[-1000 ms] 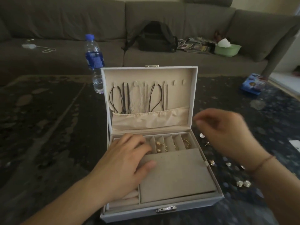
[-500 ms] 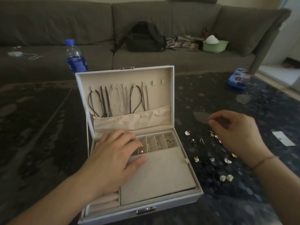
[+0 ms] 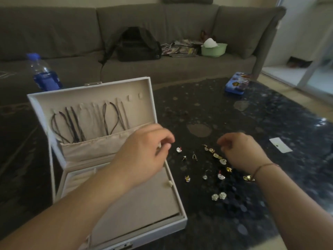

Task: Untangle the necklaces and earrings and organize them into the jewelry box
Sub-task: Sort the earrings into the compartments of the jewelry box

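Open white jewelry box with beige lining [image 3: 163, 210] sits at the left of the dark speckled worktop [image 3: 225, 109], dark cord necklaces [image 3: 72, 123] hanging on the lid hooks, ends tucked in the lid pocket. Left hand [image 3: 142, 156] hovers over the box's right rim, fingers loosely curled, thumb near forefinger; a pinch can't be confirmed. Just right of the box, scattered small gold and clear earrings [image 3: 216, 156] lie loose in a band running away from the box. Right hand [image 3: 241, 152] hangs directly above them, fingers curled down, empty as far as visible; it's the nearer hand for the next pick.
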`<state>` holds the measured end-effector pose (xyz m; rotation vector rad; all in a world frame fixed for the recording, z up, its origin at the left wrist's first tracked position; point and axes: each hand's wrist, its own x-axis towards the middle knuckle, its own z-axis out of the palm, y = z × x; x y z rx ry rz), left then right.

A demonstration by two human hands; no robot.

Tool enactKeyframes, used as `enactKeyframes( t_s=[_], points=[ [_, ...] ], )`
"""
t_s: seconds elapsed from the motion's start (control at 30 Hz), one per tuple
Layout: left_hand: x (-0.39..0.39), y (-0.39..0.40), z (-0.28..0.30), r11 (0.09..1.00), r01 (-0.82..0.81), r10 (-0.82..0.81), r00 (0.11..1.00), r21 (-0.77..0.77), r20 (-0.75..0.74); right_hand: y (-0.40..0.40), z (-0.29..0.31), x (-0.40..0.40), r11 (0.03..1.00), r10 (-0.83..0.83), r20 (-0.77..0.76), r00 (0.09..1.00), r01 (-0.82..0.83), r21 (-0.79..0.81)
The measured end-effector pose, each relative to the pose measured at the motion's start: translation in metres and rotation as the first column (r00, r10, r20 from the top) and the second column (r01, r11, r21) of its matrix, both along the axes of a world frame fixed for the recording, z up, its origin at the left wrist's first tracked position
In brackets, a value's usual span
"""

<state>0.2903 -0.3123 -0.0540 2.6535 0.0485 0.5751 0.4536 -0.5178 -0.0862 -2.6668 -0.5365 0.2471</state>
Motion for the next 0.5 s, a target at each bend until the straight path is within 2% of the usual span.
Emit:
enactKeyframes(
  t_s=[0.13, 0.23, 0.37, 0.5],
  points=[
    [0.057, -0.026, 0.002, 0.997, 0.062, -0.042, 0.947, 0.052, -0.317, 0.001, -0.009, 0.005, 0.998, 0.052, -0.02, 0.998, -0.053, -0.028],
    [0.094, -0.042, -0.008, 0.992, 0.085, -0.031, 0.884, 0.095, -0.466, 0.002, -0.016, 0.008, 0.998, 0.048, -0.066, 0.997, -0.051, -0.042],
    [0.127, -0.051, -0.025, 0.996, 0.042, 0.014, 0.817, 0.083, -0.577, 0.006, -0.024, 0.008, 0.999, 0.032, -0.003, 0.999, -0.032, -0.005],
    [0.139, -0.054, -0.037, 0.998, 0.048, -0.01, 0.823, 0.052, -0.567, 0.009, -0.03, 0.008, 0.997, 0.067, 0.037, 0.997, -0.067, 0.025]
  ],
)
